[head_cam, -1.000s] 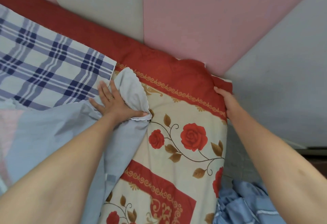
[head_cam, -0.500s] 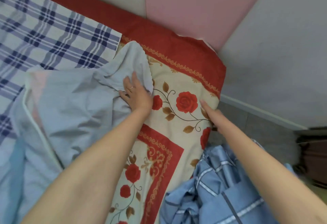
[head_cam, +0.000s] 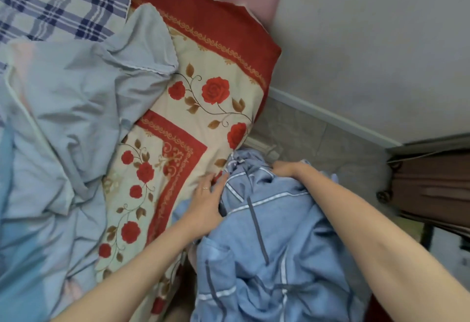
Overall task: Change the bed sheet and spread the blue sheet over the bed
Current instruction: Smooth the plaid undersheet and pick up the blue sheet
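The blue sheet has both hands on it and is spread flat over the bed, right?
No. In the head view the left hand and right hand are on the blue sheet, but it lies bunched at the edge of the bed, not spread flat.

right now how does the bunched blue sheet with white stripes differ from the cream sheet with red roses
The blue striped sheet has thin white and grey lines; the cream rose-print sheet has red roses and a red border. The blue sheet is bunched in a heap; the rose sheet lies spread flat. The right hand grips the blue sheet, not the rose sheet. Both are bed linen.
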The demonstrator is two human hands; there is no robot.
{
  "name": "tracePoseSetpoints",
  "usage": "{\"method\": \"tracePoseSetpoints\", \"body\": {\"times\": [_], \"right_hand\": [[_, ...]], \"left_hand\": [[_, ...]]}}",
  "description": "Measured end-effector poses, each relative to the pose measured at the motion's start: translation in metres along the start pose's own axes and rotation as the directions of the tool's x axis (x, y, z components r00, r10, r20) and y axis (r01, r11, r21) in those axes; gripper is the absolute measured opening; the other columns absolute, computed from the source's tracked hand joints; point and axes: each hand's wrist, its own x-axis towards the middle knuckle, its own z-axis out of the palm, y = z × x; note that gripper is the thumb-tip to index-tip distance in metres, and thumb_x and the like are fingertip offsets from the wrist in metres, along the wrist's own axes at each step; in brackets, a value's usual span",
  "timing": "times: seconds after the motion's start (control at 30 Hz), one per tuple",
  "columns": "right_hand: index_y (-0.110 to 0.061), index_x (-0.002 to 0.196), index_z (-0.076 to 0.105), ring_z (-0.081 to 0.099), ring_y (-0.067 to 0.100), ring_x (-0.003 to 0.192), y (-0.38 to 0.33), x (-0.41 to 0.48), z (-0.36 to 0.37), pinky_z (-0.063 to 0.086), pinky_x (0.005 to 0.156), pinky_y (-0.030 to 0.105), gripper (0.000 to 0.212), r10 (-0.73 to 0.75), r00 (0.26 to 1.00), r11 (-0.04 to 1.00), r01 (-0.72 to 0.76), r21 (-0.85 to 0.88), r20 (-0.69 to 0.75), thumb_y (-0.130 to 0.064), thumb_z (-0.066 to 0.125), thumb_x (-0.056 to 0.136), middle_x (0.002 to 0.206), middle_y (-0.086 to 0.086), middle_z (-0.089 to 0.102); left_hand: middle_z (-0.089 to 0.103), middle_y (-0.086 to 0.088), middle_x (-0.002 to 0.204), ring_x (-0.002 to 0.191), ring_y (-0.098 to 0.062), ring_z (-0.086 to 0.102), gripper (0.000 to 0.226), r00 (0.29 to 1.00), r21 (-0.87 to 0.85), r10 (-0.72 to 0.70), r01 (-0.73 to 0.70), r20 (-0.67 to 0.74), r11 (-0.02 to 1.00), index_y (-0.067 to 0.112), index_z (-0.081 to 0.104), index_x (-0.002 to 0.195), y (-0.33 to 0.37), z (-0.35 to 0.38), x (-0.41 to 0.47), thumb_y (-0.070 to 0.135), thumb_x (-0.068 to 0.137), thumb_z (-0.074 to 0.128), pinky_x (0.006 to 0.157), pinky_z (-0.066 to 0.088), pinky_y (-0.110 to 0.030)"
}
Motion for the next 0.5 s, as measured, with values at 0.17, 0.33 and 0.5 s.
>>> {"method": "tracePoseSetpoints", "body": {"times": [0.17, 0.33, 0.5], "right_hand": [[-0.005, 0.123, 0.054, 0.054, 0.023, 0.106, 0.033, -0.017, 0.019, 0.041, 0.09, 0.033, 0.042, -0.106, 0.993, 0.993, 0.104, 0.051, 0.048, -0.032, 0.049, 0.092, 0.118, 0.008, 0.056], [-0.005, 0.116, 0.057, 0.055, 0.02, 0.108, 0.117, -0.051, 0.016, 0.043, 0.092, 0.033, 0.053, -0.047, 0.998, 0.978, 0.052, 0.2, -0.031, -0.04, 0.055, 0.076, 0.12, 0.006, 0.059], [-0.003, 0.141, 0.039, 0.035, 0.027, 0.135, 0.195, -0.08, -0.024, 0.027, 0.108, 0.031, 0.043, 0.2, 0.956, 0.954, -0.14, 0.264, -0.213, -0.023, 0.03, 0.104, 0.146, 0.013, 0.039]], "left_hand": [[-0.018, -0.003, 0.157, 0.145, -0.029, -0.013, 0.112, 0.999, 0.124, -0.045, 0.048, -0.027, 0.991, 0.047, -0.008, 0.145, 0.02, 0.033, -0.006, 0.069, 0.065, 0.067, 0.117, 0.012, -0.051], [0.002, -0.007, 0.158, 0.143, -0.03, 0.018, 0.111, 0.992, 0.034, 0.105, -0.103, -0.07, 0.994, 0.054, -0.004, 0.143, 0.089, 0.063, 0.011, 0.079, 0.054, 0.056, 0.11, 0.03, -0.049], [0.008, -0.009, 0.159, 0.144, -0.03, 0.015, 0.083, 0.956, 0.144, 0.268, -0.25, -0.117, 0.957, 0.044, 0.008, 0.149, 0.188, 0.07, 0.075, 0.05, 0.084, 0.06, 0.112, 0.023, -0.049]]}}
